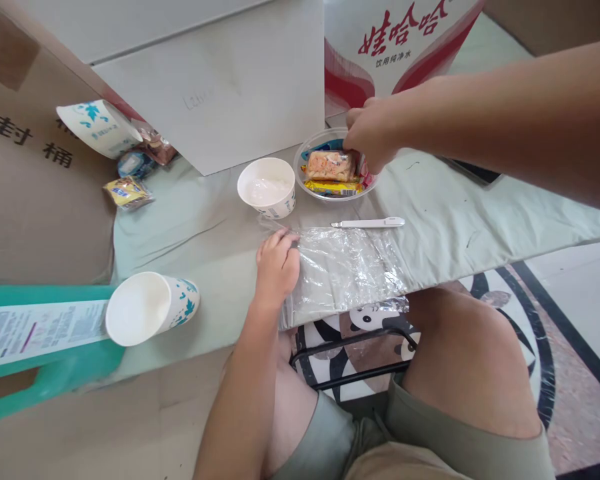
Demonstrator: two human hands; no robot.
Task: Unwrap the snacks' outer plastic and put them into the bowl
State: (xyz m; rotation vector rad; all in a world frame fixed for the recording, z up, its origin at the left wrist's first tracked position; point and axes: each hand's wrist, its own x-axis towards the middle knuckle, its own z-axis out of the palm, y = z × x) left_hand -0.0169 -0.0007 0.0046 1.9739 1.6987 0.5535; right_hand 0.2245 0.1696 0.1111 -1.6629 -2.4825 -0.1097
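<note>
My left hand [277, 265] rests with curled fingers on the left edge of a clear plastic bag [345, 270] lying flat on the pale green cloth [205, 227]. My right hand [371, 133] reaches into a clear plastic bowl [300, 155] of wrapped snacks, its fingers pinched on a snack packet [332, 165]. A white pen-like tool [369, 223] lies just beyond the bag. A white paper cup [267, 187] stands upright left of the bowl.
A paper cup [150, 308] lies on its side at the near left beside a green stool [50, 373]. Another cup [99, 127] and loose snack packets [128, 192] sit far left. Cardboard boxes [215, 87] stand behind. My knees are below the cloth's edge.
</note>
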